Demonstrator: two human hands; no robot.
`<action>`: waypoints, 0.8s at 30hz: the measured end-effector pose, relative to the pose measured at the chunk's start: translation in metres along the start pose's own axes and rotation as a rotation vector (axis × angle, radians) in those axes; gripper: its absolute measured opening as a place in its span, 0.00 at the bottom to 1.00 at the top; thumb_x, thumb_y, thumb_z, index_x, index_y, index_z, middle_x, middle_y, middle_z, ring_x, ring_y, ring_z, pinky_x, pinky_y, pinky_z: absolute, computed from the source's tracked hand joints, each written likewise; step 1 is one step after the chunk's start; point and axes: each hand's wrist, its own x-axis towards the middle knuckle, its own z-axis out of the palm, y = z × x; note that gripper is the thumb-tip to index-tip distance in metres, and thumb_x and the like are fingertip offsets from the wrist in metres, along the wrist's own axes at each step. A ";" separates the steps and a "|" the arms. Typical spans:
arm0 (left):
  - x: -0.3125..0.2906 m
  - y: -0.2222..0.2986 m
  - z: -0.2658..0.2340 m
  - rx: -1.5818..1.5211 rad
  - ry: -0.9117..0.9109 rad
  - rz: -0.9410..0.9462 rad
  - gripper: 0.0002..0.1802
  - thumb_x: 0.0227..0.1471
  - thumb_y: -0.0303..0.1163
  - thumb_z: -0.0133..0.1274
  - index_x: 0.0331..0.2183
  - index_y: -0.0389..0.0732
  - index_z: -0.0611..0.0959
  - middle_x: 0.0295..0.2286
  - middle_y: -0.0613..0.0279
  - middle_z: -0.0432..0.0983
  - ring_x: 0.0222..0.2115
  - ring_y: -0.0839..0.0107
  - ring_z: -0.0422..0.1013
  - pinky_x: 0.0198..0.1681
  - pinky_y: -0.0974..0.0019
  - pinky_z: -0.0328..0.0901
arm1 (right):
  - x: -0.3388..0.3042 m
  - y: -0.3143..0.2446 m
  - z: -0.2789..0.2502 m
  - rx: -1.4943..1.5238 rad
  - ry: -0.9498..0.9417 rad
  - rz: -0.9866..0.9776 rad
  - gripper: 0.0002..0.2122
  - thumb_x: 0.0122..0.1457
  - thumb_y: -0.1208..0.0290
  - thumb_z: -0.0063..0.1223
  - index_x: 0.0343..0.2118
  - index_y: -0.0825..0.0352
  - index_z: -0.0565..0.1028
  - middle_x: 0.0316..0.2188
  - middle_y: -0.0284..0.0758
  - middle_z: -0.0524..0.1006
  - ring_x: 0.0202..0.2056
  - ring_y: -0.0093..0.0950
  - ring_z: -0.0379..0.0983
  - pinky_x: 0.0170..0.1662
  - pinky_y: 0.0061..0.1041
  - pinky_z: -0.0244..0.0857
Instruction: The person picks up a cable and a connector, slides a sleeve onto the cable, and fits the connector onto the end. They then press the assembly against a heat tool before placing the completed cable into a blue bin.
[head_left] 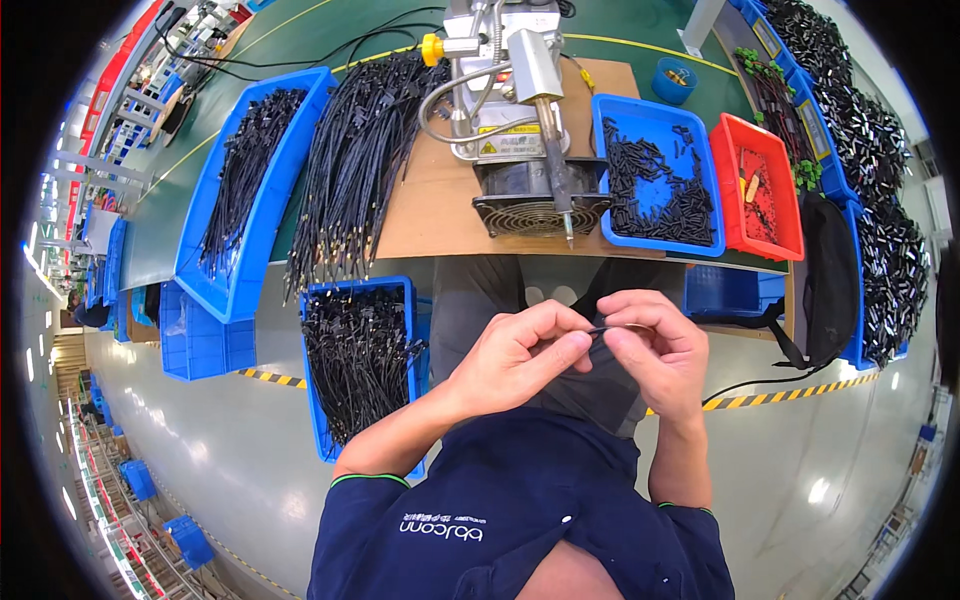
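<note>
My left hand [522, 357] and my right hand [655, 352] meet in front of my lap, just below the table's near edge. Both are closed in a pinch, thumb against fingers. Between the fingertips runs a short stretch of thin black cable [599, 330]; its ends are mostly hidden by my fingers. Straight ahead on the table stands a bench machine [520, 75] with a metal rod [557, 165] slanting down over a black fan [535, 215]. Right of it, a blue tray [655, 242] holds many small black sleeve-like parts [640, 195].
Bundled black cables [355, 160] overhang the table left of the machine, beside a long blue bin [190, 240] of cables. Below them is another cable-filled bin [410, 300]. At right are a red tray [778, 238], a small blue cup [672, 88] and a black bag [830, 280].
</note>
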 end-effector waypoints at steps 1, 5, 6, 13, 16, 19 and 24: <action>0.002 0.002 0.004 0.032 0.030 0.028 0.10 0.70 0.33 0.56 0.42 0.35 0.83 0.29 0.63 0.86 0.31 0.78 0.80 0.36 0.70 0.73 | -0.001 0.001 -0.002 -0.025 -0.029 0.011 0.07 0.59 0.84 0.65 0.40 0.71 0.85 0.47 0.36 0.83 0.26 0.07 0.61 0.28 0.11 0.52; 0.009 0.004 0.007 0.180 0.024 0.056 0.08 0.69 0.30 0.57 0.42 0.34 0.83 0.30 0.62 0.85 0.32 0.78 0.80 0.35 0.72 0.72 | -0.002 0.000 -0.007 -0.037 -0.017 0.007 0.05 0.61 0.85 0.62 0.39 0.72 0.82 0.44 0.36 0.81 0.32 0.12 0.70 0.32 0.13 0.61; 0.010 0.004 0.007 0.173 0.011 0.065 0.08 0.69 0.30 0.57 0.42 0.34 0.83 0.30 0.62 0.85 0.32 0.78 0.80 0.35 0.72 0.72 | -0.001 -0.001 -0.009 -0.004 0.006 -0.022 0.05 0.61 0.85 0.61 0.39 0.72 0.82 0.42 0.36 0.81 0.34 0.14 0.72 0.34 0.14 0.64; 0.006 -0.007 0.004 0.182 0.073 0.012 0.08 0.70 0.29 0.54 0.39 0.35 0.82 0.29 0.64 0.85 0.28 0.83 0.75 0.32 0.75 0.68 | 0.056 -0.021 -0.106 -0.523 0.657 -0.313 0.04 0.67 0.77 0.63 0.41 0.71 0.82 0.34 0.24 0.80 0.31 0.10 0.69 0.33 0.13 0.63; 0.003 -0.006 -0.001 0.159 0.075 -0.024 0.08 0.71 0.30 0.53 0.39 0.35 0.81 0.29 0.65 0.85 0.27 0.83 0.73 0.32 0.73 0.67 | 0.080 -0.011 -0.136 -0.992 0.682 -0.305 0.07 0.68 0.73 0.63 0.43 0.72 0.83 0.34 0.28 0.83 0.32 0.12 0.72 0.35 0.15 0.65; -0.003 -0.009 -0.006 0.117 0.100 -0.018 0.09 0.73 0.31 0.51 0.41 0.35 0.80 0.31 0.65 0.84 0.29 0.83 0.71 0.34 0.73 0.66 | 0.065 -0.006 -0.119 -0.890 0.702 -0.327 0.08 0.68 0.73 0.62 0.43 0.73 0.84 0.34 0.33 0.84 0.32 0.15 0.75 0.35 0.15 0.66; 0.008 -0.004 -0.005 -0.145 0.068 -0.045 0.10 0.75 0.33 0.48 0.43 0.38 0.79 0.33 0.65 0.81 0.29 0.85 0.66 0.33 0.76 0.60 | 0.020 -0.014 -0.049 -0.385 0.264 -0.061 0.06 0.66 0.77 0.63 0.42 0.73 0.85 0.34 0.36 0.84 0.32 0.16 0.75 0.34 0.16 0.66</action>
